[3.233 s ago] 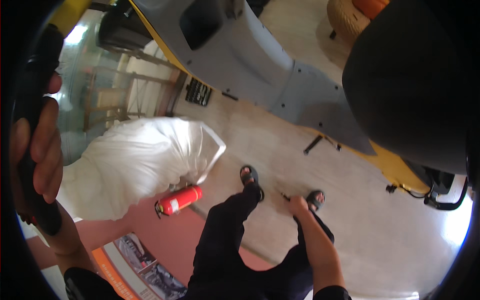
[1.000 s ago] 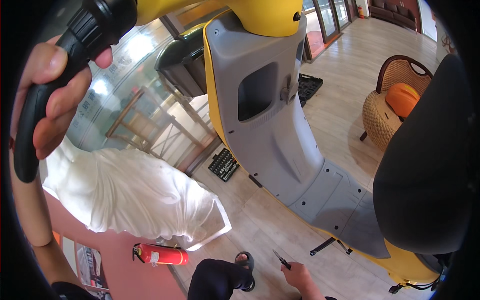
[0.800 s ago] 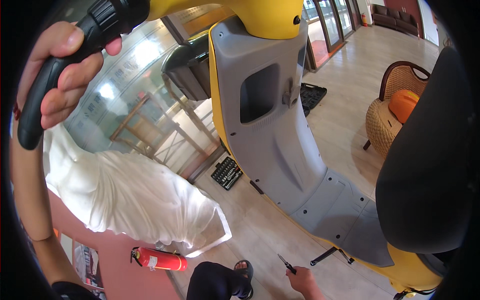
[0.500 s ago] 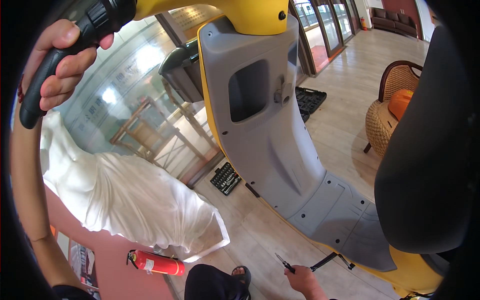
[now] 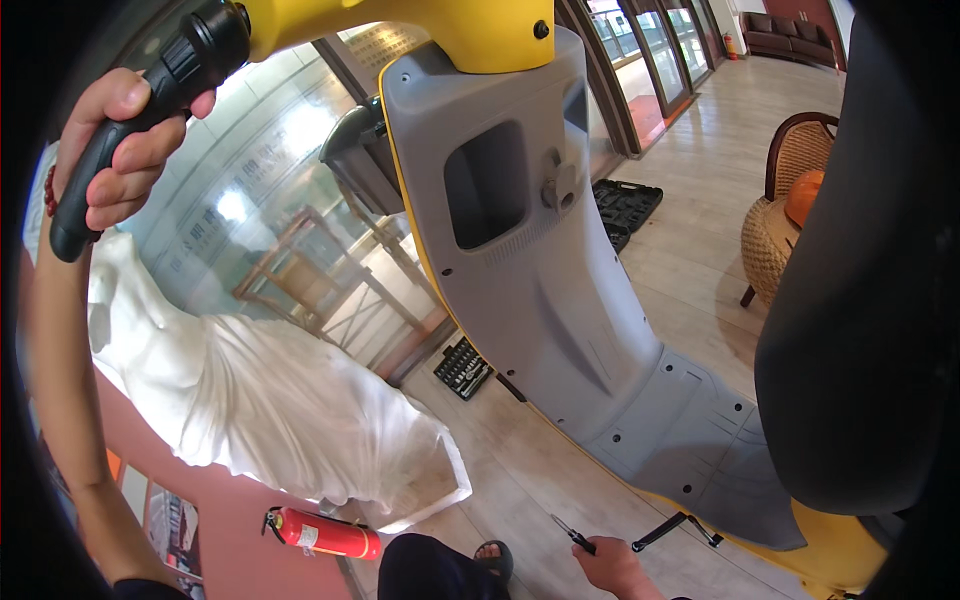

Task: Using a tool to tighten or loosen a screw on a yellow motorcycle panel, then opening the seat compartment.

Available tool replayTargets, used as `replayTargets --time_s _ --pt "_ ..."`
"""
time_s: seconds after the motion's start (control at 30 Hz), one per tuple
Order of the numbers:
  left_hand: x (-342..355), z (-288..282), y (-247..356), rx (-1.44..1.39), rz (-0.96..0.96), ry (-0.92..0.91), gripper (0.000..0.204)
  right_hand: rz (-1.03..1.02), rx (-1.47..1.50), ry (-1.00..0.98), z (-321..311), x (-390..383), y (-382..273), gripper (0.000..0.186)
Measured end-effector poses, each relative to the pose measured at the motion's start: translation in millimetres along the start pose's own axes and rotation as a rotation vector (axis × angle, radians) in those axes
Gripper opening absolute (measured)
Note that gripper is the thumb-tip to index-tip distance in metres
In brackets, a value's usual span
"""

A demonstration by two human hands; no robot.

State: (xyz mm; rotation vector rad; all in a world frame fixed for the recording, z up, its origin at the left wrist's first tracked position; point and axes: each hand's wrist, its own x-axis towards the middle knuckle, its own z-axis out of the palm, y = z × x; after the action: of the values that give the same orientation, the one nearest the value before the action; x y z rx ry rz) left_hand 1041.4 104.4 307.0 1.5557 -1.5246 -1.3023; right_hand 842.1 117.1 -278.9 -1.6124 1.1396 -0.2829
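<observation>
My left hand [image 5: 122,150] is closed round the black handlebar grip [image 5: 80,205] of a yellow and grey scooter [image 5: 515,335], at the upper left. Low in the view, my right hand [image 5: 612,566] holds a screwdriver [image 5: 580,541]; its black handle is partly hidden in the fingers and its thin metal shaft points up and left. Just right of this hand, a black side stand or footpeg [image 5: 660,531] sticks out below the scooter's grey footboard [image 5: 655,425]. The black seat [image 5: 850,400] fills the right side.
A white draped statue [image 5: 270,400] and a red fire extinguisher [image 5: 322,533] are at the left. An open socket set [image 5: 463,370] lies on the floor beyond the scooter, with a black tool case [image 5: 630,208] farther off. A wicker chair [image 5: 768,245] stands at the right.
The view has shifted slightly, so the scooter's front and the statue sit a little differently in it. Both hands keep their holds; the screwdriver still points up and left.
</observation>
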Motion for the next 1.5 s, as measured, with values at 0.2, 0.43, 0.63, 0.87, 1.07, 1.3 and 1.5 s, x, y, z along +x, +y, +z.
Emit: replayTargets --time_s 0.2,0.43,0.63,0.87,1.07,1.3,1.5 --pt "9 6 -6 -0.07 0.03 -0.057 0.043 -0.053 0.1 0.131 14 -15 13 0.03" --pt "-2 18 -8 -0.057 0.081 0.006 0.041 -0.231 0.139 0.139 -2 -8 -2 0.027" --pt "2 21 -22 0.03 0.209 0.089 0.043 -0.303 0.342 0.276 19 3 -9 0.023" --pt "3 39 -9 0.14 -0.069 0.329 0.048 -0.059 0.36 0.129 52 -3 -10 0.027" --pt "7 32 -3 0.088 -0.224 0.115 0.035 0.027 0.563 0.326 21 -86 -98 0.026" --pt "19 25 -6 0.046 -0.208 0.034 0.027 0.175 0.486 0.333 -135 -191 -246 0.025" --pt "29 18 -1 0.074 -0.192 0.045 0.013 -0.118 0.777 0.769 -218 -308 -271 0.01"
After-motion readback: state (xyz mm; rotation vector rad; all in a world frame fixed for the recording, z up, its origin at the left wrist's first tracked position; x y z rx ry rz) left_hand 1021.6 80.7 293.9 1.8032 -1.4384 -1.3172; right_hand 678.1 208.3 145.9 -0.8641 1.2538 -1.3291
